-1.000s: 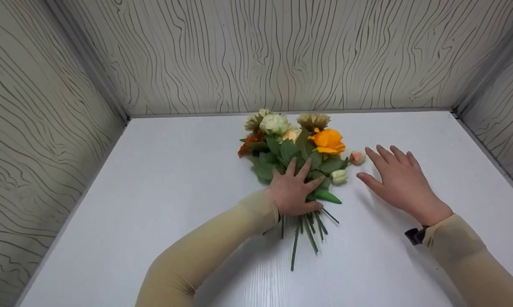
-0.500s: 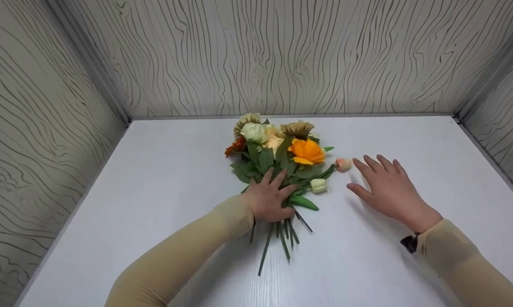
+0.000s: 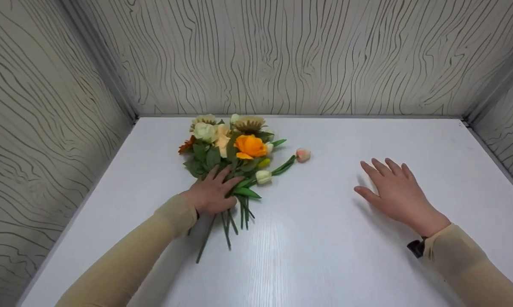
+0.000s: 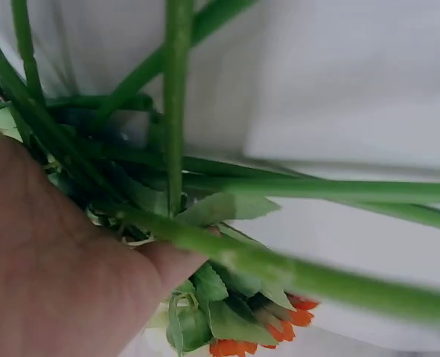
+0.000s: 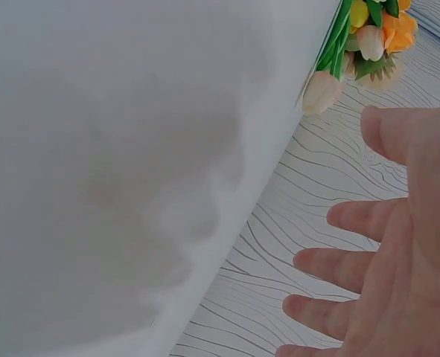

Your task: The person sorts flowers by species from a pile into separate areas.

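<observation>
Several flowers lie partly under the left hand, fingers spread; the right hand, also spread, holds nothing.

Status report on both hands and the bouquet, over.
Left hand spread on bouquet. Right hand raised, empty. Bouquet lying on white table; pink tulip jutting toward right hand.

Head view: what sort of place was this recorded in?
Probably a small booth or work bay: a white table, wood-grain-patterned walls on three visible sides, and grey strips running up the corners.
</observation>
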`<state>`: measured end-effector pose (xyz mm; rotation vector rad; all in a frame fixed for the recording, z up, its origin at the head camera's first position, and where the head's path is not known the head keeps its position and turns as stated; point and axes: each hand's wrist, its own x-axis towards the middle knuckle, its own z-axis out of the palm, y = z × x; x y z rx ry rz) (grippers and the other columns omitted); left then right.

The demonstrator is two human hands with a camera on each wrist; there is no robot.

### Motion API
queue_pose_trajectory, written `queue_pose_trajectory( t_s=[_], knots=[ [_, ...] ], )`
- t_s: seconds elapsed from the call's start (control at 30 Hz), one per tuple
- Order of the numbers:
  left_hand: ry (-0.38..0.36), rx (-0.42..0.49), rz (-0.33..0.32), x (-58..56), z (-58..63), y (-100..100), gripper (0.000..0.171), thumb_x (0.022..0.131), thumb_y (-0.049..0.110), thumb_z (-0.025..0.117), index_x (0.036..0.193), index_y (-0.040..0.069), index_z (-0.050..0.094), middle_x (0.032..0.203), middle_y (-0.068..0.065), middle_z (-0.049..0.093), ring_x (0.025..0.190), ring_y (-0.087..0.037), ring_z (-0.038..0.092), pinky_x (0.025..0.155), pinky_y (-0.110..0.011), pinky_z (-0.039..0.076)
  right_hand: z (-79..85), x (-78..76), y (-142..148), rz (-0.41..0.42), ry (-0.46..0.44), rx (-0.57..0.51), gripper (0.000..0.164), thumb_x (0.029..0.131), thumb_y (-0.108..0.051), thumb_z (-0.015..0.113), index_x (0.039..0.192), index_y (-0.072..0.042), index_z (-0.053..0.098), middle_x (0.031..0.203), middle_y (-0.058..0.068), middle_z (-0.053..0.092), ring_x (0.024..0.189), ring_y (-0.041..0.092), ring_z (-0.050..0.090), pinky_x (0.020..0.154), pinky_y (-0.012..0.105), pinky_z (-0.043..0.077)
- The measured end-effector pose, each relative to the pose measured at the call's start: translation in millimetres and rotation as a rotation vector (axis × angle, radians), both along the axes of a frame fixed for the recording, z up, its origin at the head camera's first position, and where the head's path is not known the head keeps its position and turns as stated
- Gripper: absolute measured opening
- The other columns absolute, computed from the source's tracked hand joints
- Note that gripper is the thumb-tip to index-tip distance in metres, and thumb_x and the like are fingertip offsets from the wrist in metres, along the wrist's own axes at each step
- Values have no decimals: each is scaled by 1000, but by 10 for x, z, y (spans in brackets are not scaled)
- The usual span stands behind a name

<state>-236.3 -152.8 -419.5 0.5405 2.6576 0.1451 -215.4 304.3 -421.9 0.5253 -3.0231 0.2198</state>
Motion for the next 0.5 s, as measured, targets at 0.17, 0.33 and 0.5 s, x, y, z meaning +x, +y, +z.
queue_pose_trajectory(
  t_s=[0.17,0.33,0.5],
  knots=[
    [1,26,60,-74,19,-354,65,104,43,39,165,28,22,171,-12,4,153,-48,2,115,-71,20,8,-8,2,2,-12,-7,80,103,-62,48,156,-2,39,156,32,35,143,56,23,112,75,12],
    [18,32,95,-169,-1,-671,64,104,42,38,165,25,22,171,-14,5,152,-50,2,115,-71,19,22,-10,15,-2,-22,-9,82,102,-63,46,156,-2,38,156,32,35,144,57,22,112,75,12],
    [38,29,142,-262,-11,-860,64,104,38,38,164,24,24,169,-17,10,153,-48,0,116,-70,18,30,-32,19,-4,-27,-6,81,102,-63,47,156,-3,38,156,32,35,144,57,22,112,75,11]
  ],
)
